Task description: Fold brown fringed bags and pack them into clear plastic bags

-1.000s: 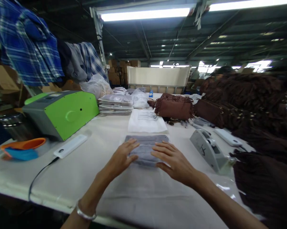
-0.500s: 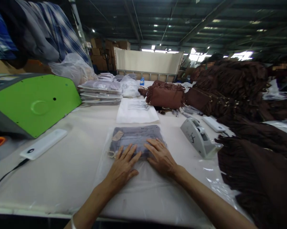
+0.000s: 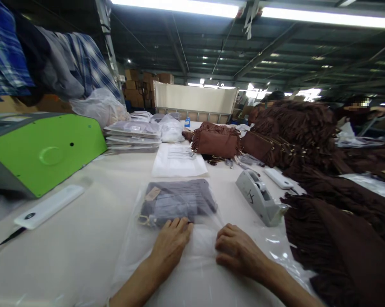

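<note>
A dark grey item (image 3: 179, 198) with a small tan tag (image 3: 152, 194) and a metal ring lies inside a clear plastic bag (image 3: 131, 238) on the white table. My left hand (image 3: 173, 241) rests on the bag at the item's near edge, its fingers close together and pointing forward. To the right, my right hand (image 3: 238, 249) has its fingers curled at the bag's right side, nearer to me than the item. Whatever is under the curled fingers is hidden. White sheets (image 3: 179, 161) lie just beyond the bag.
A tape dispenser (image 3: 259, 198) stands right of the bag. Brown fringed bags (image 3: 218, 143) and a dark brown heap (image 3: 336, 230) lie farther right. At the left are a green machine (image 3: 51, 149), a white device (image 3: 48, 207) and stacked packets (image 3: 133, 136). People are visible behind the heap.
Both hands have drawn back toward me, off the grey item. The left fingers have come together and the right fingers have curled. The camera view has tilted up.
</note>
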A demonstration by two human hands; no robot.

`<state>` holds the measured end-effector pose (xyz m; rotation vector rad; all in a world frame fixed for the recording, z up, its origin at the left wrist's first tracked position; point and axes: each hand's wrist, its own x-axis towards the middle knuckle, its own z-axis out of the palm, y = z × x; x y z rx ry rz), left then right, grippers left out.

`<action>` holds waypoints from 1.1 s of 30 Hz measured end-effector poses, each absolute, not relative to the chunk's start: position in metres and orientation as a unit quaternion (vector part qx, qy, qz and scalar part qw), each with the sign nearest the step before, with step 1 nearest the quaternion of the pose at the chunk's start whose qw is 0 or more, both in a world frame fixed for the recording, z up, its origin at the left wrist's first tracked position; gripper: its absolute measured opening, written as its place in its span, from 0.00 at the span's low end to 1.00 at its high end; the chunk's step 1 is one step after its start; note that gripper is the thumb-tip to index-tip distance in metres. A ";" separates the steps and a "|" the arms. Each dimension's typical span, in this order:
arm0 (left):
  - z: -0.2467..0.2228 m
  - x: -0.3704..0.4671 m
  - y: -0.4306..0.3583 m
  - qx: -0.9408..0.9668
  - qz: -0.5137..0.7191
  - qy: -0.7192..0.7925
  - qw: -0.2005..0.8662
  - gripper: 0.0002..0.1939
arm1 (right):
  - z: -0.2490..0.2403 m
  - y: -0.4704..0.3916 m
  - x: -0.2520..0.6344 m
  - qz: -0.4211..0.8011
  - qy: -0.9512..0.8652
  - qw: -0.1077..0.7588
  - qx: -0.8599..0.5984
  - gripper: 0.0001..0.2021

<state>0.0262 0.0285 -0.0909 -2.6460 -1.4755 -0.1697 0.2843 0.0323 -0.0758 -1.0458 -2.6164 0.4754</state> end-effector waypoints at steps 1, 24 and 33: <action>-0.089 0.025 0.028 -0.870 -0.060 -0.487 0.045 0.17 | -0.073 0.032 0.286 0.167 -0.906 0.136 -0.364 0.06; -0.047 -0.069 -0.028 -0.735 -0.185 -0.541 -0.363 0.06 | -0.094 0.050 0.224 0.165 -0.929 0.200 -0.264 0.15; -0.043 -0.108 -0.025 -0.672 0.002 -0.729 -0.133 0.06 | -0.099 0.051 0.224 0.144 -0.935 0.202 -0.252 0.16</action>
